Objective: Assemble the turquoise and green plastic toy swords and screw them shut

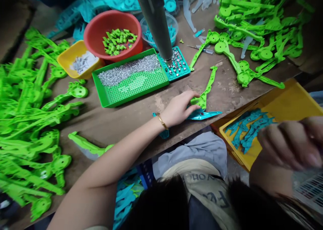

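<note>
My left hand (179, 108) rests near the front edge of the worn wooden bench (121, 117), fingers curled over a teal plastic part (205, 114) stacked with a green plastic arm (208, 87). A gold bracelet (163, 122) circles that wrist. My right hand (292, 144) is raised close to the camera at the right, blurred, fingers bent together; what it holds is unclear. It hovers over a yellow crate (290, 103) with several teal parts (248, 127).
A grey hanging screwdriver (156, 21) points into a small teal tray of screws (176, 64). Beside it lie a green tray of small screws (130, 77), a red bowl (112, 33), a yellow bin (79, 59). Green plastic arms pile at the left (30, 115) and right (254, 31).
</note>
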Available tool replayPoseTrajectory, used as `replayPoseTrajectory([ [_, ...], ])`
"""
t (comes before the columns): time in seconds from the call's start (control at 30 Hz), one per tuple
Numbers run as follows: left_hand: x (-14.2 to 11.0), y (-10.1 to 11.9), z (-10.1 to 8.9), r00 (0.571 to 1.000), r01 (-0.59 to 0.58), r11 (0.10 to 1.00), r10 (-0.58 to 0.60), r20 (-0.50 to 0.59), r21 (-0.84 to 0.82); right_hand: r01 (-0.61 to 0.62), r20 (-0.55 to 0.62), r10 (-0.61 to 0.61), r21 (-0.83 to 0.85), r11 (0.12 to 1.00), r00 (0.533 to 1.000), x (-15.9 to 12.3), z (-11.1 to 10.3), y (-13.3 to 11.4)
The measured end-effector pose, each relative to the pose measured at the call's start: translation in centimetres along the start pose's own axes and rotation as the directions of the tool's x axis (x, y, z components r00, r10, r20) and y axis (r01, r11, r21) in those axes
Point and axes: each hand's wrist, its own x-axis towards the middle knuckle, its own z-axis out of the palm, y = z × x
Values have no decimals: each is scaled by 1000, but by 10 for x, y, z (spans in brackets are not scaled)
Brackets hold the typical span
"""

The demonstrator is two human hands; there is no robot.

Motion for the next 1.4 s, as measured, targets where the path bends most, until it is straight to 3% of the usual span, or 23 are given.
replayPoseTrajectory([
  [0.07,2,3,4,1000,-10,999,9,26,43,23,117,-39,134,991,992,-9,7,7],
  [0.13,3,6,8,998,-18,997,13,65,80,-4,125,-27,245,969,992,-19,18,10],
  [0.2,3,10,13,992,-6,992,-9,124,126,-196,144,155,337,921,977,-29,25,7],
  [0.27,3,13,17,983,21,985,-51,176,171,-363,153,330,334,870,931,-35,24,3],
  [0.3,3,14,19,979,29,982,-66,194,186,-413,97,402,266,871,910,-36,21,4],
  [0.37,5,15,21,976,29,981,-70,207,193,-463,-166,460,26,886,872,-35,13,14],
  [0.43,7,14,22,977,18,985,-54,208,170,-584,-446,441,-256,771,778,-33,5,34],
  [0.5,7,9,19,979,14,992,-39,202,127,-661,-536,424,-399,635,730,-31,1,59],
  [0.6,0,-1,8,978,9,997,-25,206,80,-709,-491,519,-385,590,699,-32,4,84],
  [0.67,-10,-5,-2,973,26,995,-47,227,95,-699,-408,569,-379,606,714,-33,8,87],
  [0.77,-23,3,-15,980,93,991,-108,169,92,-582,-272,524,-512,632,807,-28,15,74],
  [0.87,-27,28,-12,991,133,968,-136,3,-211,-475,-200,437,-491,730,877,-18,26,62],
  [0.9,-26,37,-8,987,148,914,-163,-8,-377,-437,-192,394,-461,772,899,-13,31,61],
  [0.97,-20,52,3,966,228,699,-248,69,-677,-328,-193,266,-482,812,944,-4,38,65],
  [1.03,-13,56,12,923,330,472,-343,175,-817,-201,-206,89,-624,755,974,7,41,72],
  [1.07,-10,55,14,900,363,412,-388,199,-836,-155,-198,18,-707,689,980,12,41,76],
  [1.1,-7,52,15,879,382,394,-433,198,-836,-122,-180,-31,-776,619,983,17,39,80],
  [1.17,-1,44,14,856,391,443,-498,141,-807,-85,-135,-54,-838,539,989,26,33,85],
  [1.27,5,35,10,843,367,537,-538,27,-760,-90,-115,-3,-797,598,993,33,23,88],
  [1.4,13,32,11,840,349,570,-542,-21,-744,-104,-110,34,-741,663,993,34,15,91],
])
